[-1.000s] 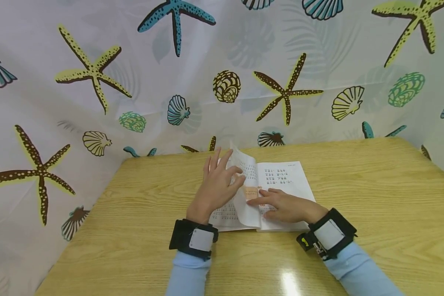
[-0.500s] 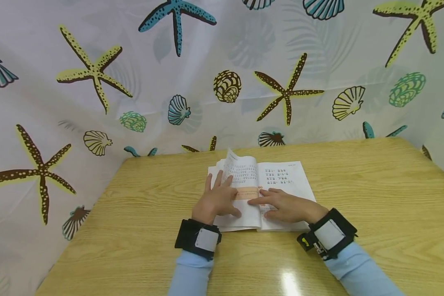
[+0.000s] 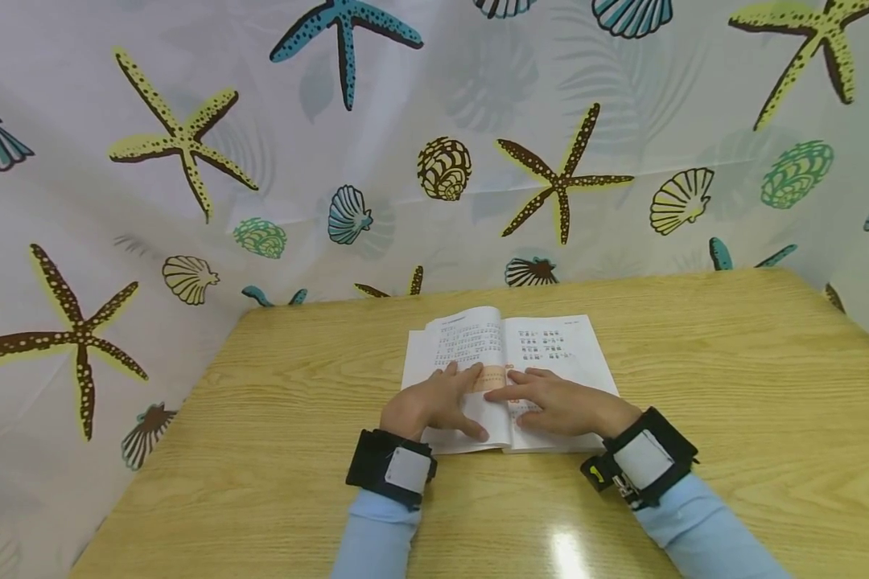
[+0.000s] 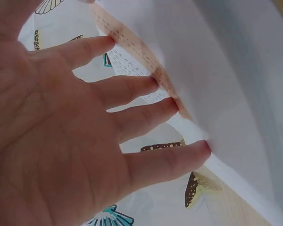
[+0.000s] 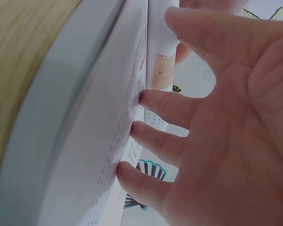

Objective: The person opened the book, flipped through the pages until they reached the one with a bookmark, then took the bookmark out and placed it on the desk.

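An open book [image 3: 561,334] with printed text lies on the table, an orange band [image 3: 491,378] crossing its left page. My left hand [image 3: 438,402] rests on that left page with its fingers spread. In the left wrist view, the fingertips [image 4: 203,149] of this hand touch the paper. On the right page lies my right hand [image 3: 568,402], its index finger reaching over the middle fold onto the left page. The right wrist view shows the straight fingers [image 5: 153,141] of this hand touching the page. Neither hand grips anything.
The wooden table [image 3: 282,386] extends around the book on all sides. A white cloth [image 3: 297,161] printed with starfish and shells hangs behind it and along its left side. Each wrist wears a black strap [image 3: 391,466].
The left page, first lifted and curling, has come down flat to the left. My left hand has lowered onto it and moved towards the fold. The right hand has stayed in place.
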`<state>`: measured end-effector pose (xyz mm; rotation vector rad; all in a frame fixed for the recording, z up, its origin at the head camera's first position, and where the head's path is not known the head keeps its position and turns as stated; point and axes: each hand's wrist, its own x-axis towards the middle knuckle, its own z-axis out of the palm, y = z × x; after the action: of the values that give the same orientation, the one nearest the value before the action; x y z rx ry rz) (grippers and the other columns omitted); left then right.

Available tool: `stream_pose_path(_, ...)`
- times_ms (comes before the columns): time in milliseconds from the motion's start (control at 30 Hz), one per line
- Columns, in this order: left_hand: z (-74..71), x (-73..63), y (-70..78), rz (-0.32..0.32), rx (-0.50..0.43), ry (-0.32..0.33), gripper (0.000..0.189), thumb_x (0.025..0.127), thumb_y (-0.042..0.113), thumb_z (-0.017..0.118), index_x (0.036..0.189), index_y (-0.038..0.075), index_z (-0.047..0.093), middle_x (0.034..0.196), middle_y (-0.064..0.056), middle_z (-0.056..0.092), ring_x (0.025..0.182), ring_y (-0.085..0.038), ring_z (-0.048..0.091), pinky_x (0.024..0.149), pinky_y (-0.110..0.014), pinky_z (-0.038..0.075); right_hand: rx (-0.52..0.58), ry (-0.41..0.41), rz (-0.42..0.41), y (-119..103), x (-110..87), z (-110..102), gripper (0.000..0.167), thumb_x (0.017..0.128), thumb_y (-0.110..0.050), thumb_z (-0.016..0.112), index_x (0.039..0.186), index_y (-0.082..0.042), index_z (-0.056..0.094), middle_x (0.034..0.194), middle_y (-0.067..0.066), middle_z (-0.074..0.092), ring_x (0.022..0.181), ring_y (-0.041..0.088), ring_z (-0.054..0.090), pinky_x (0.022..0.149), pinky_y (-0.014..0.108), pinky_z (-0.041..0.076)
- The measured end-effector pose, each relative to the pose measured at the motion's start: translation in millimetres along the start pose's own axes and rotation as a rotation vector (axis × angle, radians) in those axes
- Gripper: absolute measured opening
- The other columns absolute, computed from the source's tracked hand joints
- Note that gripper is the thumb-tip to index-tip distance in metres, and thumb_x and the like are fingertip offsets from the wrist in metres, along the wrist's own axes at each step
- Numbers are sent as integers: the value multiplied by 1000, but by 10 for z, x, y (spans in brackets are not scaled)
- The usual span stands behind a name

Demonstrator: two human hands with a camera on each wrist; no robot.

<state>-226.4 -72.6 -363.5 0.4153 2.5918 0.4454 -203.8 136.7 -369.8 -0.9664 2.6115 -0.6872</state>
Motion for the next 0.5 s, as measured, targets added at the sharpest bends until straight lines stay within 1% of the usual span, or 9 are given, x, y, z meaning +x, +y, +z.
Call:
stream_pose_path(167,-6,-16,11,1,-3,1,102,81,37,87,162,24,27,167,-15,18,152,-37,18,117,-60,25,-7,10,-2,9,3,3,47,96,-4,63,143,-12,60,154,30,39,139,56,33,109,68,31)
stream_pose_path(267,-7,-24,7,7,-12,3,103,80,37,88,162,23,27,167,-15,18,152,-36,19,117,-59,26,-31,41,29,41,-1,-2,53,95,-6,66,146,-5,53,152,29,42,138,52,38,110,64,34)
stream_pose_path(367,3,-32,0,6,-24,6,103,80,36,88,162,23,28,167,-16,19,152,-35,20,117,-59,26,-92,69,130,111,-27,-24,59,94,-13,70,147,3,49,151,27,44,139,49,38,112,61,32)
stream_pose_path(500,15,-43,0,1,-39,13,103,80,34,89,162,23,28,166,-17,19,152,-36,20,117,-59,26,-178,66,262,256,-101,-93,61,93,-22,73,142,7,53,151,29,43,140,52,35,113,62,31)
